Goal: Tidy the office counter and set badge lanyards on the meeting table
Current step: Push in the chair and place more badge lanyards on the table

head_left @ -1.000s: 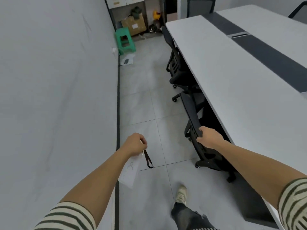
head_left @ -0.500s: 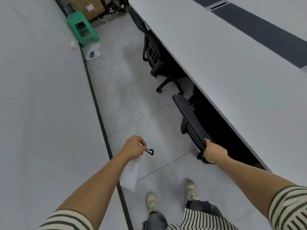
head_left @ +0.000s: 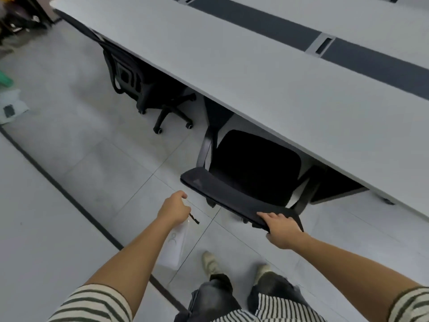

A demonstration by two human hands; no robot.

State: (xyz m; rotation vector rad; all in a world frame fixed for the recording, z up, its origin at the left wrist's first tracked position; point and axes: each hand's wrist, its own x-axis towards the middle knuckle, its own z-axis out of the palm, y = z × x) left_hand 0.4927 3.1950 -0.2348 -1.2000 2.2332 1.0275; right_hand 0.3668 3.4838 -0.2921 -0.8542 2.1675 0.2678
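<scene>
My left hand (head_left: 174, 210) is closed on a badge lanyard; its clear badge holder (head_left: 174, 245) hangs under my wrist and a short black strap end (head_left: 194, 219) sticks out to the right. My right hand (head_left: 282, 230) grips the top edge of the backrest of a black office chair (head_left: 250, 173), whose seat is half under the long white meeting table (head_left: 267, 73). The table fills the upper right, with a dark strip (head_left: 371, 60) down its middle.
A second black office chair (head_left: 139, 82) is tucked under the table further along. A white wall (head_left: 34, 228) with a dark baseboard runs along the left. Clutter lies on the grey tiled floor at the far left (head_left: 11, 105). My feet (head_left: 209, 261) stand behind the chair.
My view has swung right and down to face the chair squarely. The chair's seat now shows out from under the table. Both hands keep their holds.
</scene>
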